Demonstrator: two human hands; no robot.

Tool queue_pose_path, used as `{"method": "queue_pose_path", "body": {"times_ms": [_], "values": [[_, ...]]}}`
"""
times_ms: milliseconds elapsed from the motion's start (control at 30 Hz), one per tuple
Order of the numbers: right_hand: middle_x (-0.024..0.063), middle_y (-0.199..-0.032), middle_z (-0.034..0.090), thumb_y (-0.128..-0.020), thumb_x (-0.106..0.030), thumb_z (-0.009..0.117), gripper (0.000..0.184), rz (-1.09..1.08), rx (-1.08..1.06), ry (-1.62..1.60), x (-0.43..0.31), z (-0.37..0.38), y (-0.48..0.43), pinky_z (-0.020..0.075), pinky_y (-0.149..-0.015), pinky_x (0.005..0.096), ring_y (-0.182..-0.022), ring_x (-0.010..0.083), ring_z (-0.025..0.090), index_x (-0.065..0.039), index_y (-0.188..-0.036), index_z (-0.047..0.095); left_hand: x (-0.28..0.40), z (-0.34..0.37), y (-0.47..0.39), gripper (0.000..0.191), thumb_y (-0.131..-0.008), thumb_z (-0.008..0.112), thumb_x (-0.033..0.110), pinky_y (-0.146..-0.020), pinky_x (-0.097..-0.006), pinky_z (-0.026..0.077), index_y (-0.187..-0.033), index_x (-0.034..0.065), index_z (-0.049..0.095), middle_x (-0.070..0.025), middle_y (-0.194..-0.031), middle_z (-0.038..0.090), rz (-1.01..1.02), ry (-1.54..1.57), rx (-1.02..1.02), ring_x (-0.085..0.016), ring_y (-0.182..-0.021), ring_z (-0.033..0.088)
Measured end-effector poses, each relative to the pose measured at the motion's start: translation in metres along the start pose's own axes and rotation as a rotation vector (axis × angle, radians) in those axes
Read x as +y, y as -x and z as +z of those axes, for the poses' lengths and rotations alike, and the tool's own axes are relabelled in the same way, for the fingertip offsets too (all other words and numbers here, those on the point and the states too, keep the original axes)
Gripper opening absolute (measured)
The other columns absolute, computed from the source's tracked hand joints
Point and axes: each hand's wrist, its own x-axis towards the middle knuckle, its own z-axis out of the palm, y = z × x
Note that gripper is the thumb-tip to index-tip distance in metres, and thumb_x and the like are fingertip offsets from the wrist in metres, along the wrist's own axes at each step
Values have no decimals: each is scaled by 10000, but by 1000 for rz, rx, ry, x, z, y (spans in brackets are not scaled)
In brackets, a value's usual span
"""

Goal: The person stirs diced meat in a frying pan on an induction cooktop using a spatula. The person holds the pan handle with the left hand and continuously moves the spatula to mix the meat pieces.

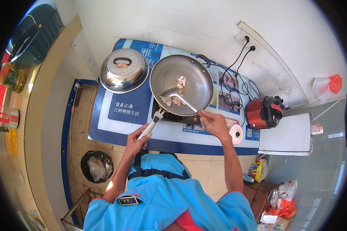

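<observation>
A wide metal wok (195, 75) sits on a black induction cooktop (179, 118), whose front edge shows. Pale chunks of meat (180, 82) lie in it, some further up and some near the front wall. My left hand (136, 139) is closed around the wok's light grey handle (150, 126). With my right hand (215, 124) I grip the wooden handle of a metal wok spatula (180, 96); its blade rests in the wok, over or beside the nearer pieces. A domed steel lid (124, 70) stands to the wok's left.
A red electric pressure cooker (261, 112) stands right, with black cords (237, 83) running to a wall outlet (246, 39). A small pink-white lid (236, 134) lies on the printed table cover (121, 115). A lined trash bin (97, 167) is on the floor at left.
</observation>
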Motion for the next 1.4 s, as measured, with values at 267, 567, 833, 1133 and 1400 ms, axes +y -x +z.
{"method": "queue_pose_path", "body": {"times_ms": [267, 567, 833, 1133, 1400], "values": [[209, -840, 731, -899, -203, 691, 323, 75, -69, 145, -25, -51, 50, 538, -711, 429, -749, 378, 701, -107, -1202, 749, 2, -2, 1, 588, -903, 777, 171, -461, -233, 428, -1449, 77, 578, -2, -746, 640, -9, -10, -11, -56, -549, 545], [213, -791, 709, -912, -234, 671, 345, 99, 158, 164, 8, 5, 29, 537, -687, 451, -752, 395, 704, -99, -1224, 732, 3, 0, 0, 591, -907, 775, 168, -456, -229, 425, -1454, 78, 572, 10, -721, 617, -4, -15, -23, -56, -538, 536], [222, -946, 764, -913, -177, 702, 378, 0, 200, -83, 18, 33, -4, 557, -744, 328, -833, 225, 758, -50, -1269, 707, 2, 0, 1, 593, -900, 784, 173, -455, -229, 427, -1449, 83, 579, 7, -723, 620, -18, -10, -4, -54, -538, 535], [229, -828, 711, -900, -208, 673, 340, 21, 134, 126, 12, -1, 23, 537, -694, 435, -763, 393, 697, -135, -1226, 736, 0, -1, -1, 585, -905, 778, 172, -460, -229, 425, -1449, 89, 581, 1, -749, 631, -22, -14, -9, -55, -550, 541], [210, -821, 722, -894, -200, 702, 312, 118, 50, 32, 8, -40, 74, 534, -697, 406, -728, 357, 703, -91, -1181, 756, 0, -3, -1, 594, -907, 775, 157, -457, -230, 419, -1458, 79, 569, 2, -737, 625, -22, 6, -33, -54, -550, 540]]}}
